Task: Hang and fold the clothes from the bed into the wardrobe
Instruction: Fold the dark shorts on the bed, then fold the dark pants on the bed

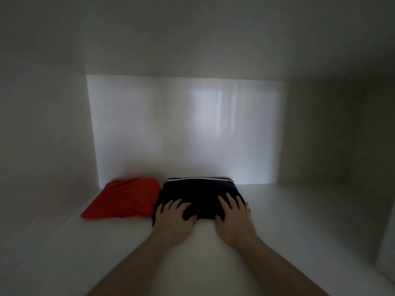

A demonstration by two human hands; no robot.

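Note:
A folded dark navy garment (199,190) with a white stripe along its far edge lies on the white wardrobe shelf (299,221), near the back wall. My left hand (174,218) rests flat on its near left corner, fingers spread. On its near right side my right hand (234,216) presses down with straight fingers. A folded red garment (126,199) lies just left of the navy one, touching its edge.
The wardrobe compartment is white, with a back panel (181,129), a left wall (42,135) and a right wall (342,135). Bare shelf extends to the right of the navy garment and in front of both garments.

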